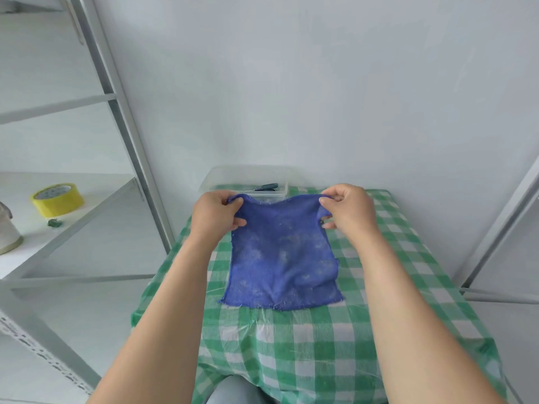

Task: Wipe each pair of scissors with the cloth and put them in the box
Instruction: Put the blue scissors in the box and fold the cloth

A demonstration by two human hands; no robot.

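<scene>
A blue cloth hangs spread out over the green checked table, its lower edge lying on the tablecloth. My left hand pinches the cloth's upper left corner and my right hand pinches the upper right corner. Behind the cloth, at the table's far end, stands a clear plastic box. Scissors with dark blue handles lie inside it, partly hidden by the cloth's top edge.
A grey metal shelf unit stands at the left, holding a roll of yellow tape and a small green scrap. A white wall is close behind the table. Another metal frame rises at the right.
</scene>
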